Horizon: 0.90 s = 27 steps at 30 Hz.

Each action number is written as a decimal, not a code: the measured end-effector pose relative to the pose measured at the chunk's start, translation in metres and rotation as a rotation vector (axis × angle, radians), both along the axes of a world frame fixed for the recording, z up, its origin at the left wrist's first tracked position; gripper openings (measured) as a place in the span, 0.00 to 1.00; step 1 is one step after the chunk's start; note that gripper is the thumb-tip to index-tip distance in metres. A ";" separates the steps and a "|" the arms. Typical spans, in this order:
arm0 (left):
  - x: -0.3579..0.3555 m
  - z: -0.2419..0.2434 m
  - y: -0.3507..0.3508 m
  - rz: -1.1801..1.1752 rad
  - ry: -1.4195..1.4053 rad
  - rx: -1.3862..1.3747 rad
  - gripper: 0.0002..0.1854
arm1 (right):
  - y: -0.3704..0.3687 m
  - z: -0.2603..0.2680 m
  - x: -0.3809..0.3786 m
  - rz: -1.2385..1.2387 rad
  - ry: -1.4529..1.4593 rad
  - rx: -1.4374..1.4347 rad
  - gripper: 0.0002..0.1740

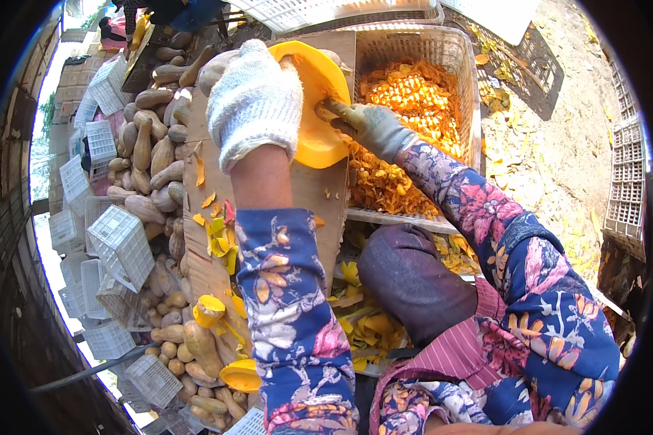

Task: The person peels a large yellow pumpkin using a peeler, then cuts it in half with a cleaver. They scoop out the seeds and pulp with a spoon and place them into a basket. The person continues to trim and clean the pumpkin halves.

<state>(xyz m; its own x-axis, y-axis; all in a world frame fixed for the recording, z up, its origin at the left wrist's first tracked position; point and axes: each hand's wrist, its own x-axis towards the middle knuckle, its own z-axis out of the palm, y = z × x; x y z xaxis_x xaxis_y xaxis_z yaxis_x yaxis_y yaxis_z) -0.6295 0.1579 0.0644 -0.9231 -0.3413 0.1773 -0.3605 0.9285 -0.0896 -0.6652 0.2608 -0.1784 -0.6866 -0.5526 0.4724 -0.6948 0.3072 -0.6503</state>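
My left hand (254, 103), in a white knitted glove, grips a peeled, hollowed piece of yellow pumpkin (318, 138) by its left side, above a wooden board. The piece is tilted, its orange hollow facing right. My right hand (378, 125), in a stained grey work glove, reaches to the hollow's right edge with its fingers curled. Something brownish and rounded is at those fingertips; whether it is a small scraper or the soiled glove itself is unclear. Just right of the board, a plastic crate (470, 98) holds a heap of orange pumpkin pulp (413, 103).
Many unpeeled tan pumpkins (152, 147) are piled left of the board (310, 217). Yellow cut pieces (209, 311) and peel scraps (221, 239) lie along it. White crates (121, 247) stand farther left. More peel (378, 331) lies beside my knee (413, 283). Another person (136, 5) is partly visible at the top.
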 end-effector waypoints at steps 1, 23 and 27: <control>0.003 -0.001 -0.001 -0.013 0.024 -0.026 0.19 | 0.008 -0.014 0.014 0.004 -0.098 0.078 0.26; 0.008 0.003 0.010 0.030 0.008 0.057 0.22 | 0.021 0.021 0.011 0.074 -0.260 0.321 0.25; 0.012 -0.001 0.010 0.015 0.033 0.000 0.21 | 0.020 0.026 0.003 0.081 -0.096 -0.260 0.25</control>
<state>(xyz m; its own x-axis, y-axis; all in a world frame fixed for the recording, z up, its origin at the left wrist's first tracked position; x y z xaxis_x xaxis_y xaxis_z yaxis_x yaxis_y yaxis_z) -0.6172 0.1678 0.0638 -0.9117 -0.3546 0.2074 -0.3767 0.9231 -0.0773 -0.6627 0.2803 -0.1528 -0.6935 -0.4764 0.5404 -0.6419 0.0680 -0.7638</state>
